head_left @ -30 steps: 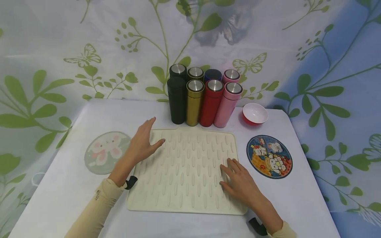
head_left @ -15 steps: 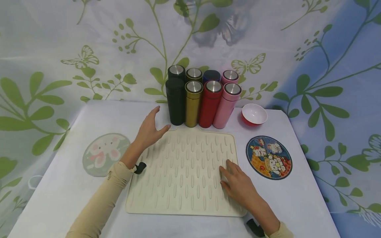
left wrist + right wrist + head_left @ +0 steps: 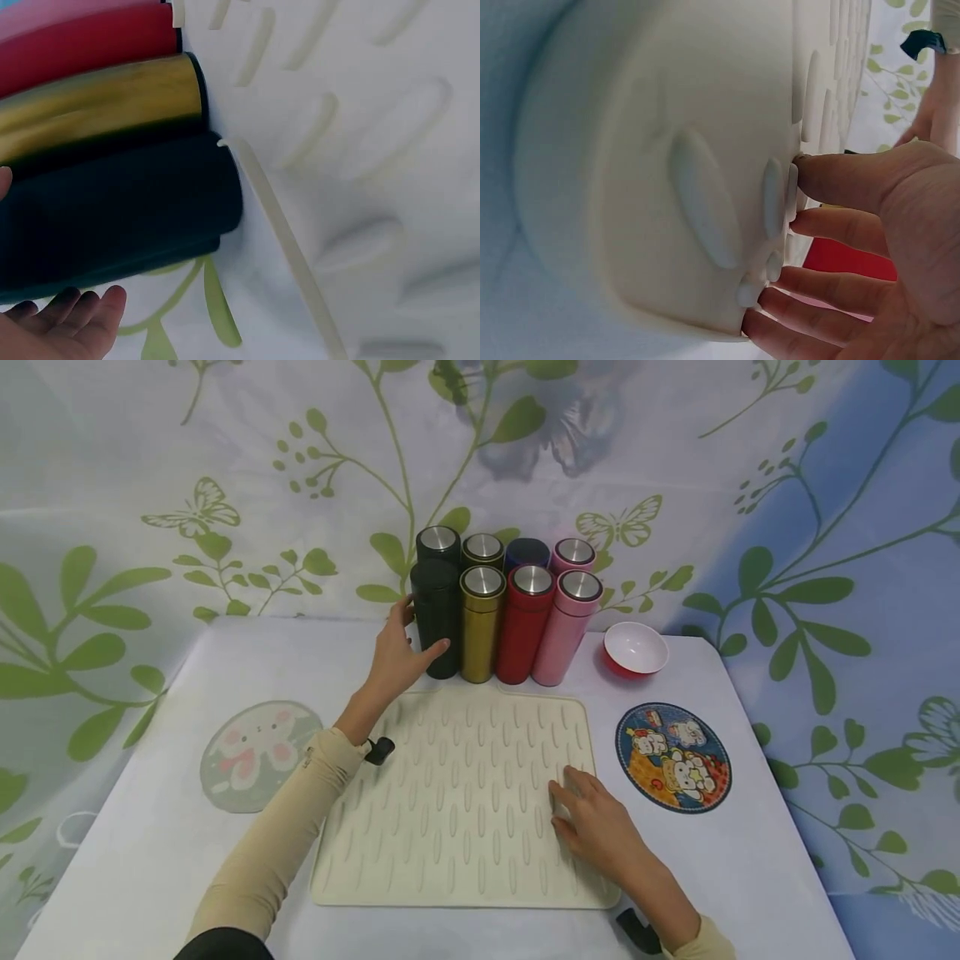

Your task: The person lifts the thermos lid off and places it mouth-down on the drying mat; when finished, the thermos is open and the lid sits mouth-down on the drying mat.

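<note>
With the mat's middle taken as the dial's centre in the head view, the left hand [image 3: 397, 660] is held at 11 o'clock, thumb and fingers spread apart around the black bottle [image 3: 437, 631]. The thumb is seen across its front, the fingertips along its 9 o'clock side; whether it is touched cannot be told. The bottle is stood upright at 12 o'clock, just beyond the mat [image 3: 457, 827]. By the right hand [image 3: 596, 827], at 3 o'clock, the mat is touched with the fingertips, fingers slightly apart and nothing held.

Beside the black bottle, towards 1 o'clock, the gold bottle [image 3: 480, 635], red bottle [image 3: 525, 631] and pink bottle [image 3: 564, 635] are lined up; behind them a back row [image 3: 573, 553] of four is partly hidden. Farther out, the bowl [image 3: 636, 647] is set near 2 o'clock, the blue coaster [image 3: 673, 758] near 3, the rabbit coaster [image 3: 251, 757] near 9.
</note>
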Tool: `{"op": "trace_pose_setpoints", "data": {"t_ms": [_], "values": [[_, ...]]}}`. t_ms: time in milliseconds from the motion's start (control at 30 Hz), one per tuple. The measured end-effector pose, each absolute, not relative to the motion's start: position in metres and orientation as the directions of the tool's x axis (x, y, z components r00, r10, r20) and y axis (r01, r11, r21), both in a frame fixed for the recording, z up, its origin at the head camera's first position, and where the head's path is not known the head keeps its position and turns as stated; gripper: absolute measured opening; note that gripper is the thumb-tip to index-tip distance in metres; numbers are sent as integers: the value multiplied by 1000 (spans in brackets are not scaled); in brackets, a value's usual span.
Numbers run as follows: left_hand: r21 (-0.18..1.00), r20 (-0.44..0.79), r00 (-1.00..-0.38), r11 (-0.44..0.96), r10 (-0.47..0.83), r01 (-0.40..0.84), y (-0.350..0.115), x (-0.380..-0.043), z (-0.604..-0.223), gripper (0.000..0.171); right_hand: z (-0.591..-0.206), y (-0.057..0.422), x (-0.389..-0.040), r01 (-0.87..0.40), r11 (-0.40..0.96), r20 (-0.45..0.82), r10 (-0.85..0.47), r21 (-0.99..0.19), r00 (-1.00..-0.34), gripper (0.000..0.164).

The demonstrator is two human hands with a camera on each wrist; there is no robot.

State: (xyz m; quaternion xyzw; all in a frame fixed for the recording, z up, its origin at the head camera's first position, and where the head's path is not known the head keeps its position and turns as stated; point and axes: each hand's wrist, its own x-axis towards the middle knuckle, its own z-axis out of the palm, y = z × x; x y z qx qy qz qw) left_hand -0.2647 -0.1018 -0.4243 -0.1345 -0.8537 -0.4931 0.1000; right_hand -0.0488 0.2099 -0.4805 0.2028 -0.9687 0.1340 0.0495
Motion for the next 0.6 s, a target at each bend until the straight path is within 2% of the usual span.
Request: {"op": "trace_pose_setpoints", "data": {"t_ms": [300,600], "values": [[838,269,-959,471,84,276,-88,-273,-425,93,-479,209,-52,-422,883,161,-394,-206,-905,45],[833,287,-956,478,56,278,-89,-274,-430,89,-477,209,-52,-413,890,144,-390,-194,-909,44]]}}
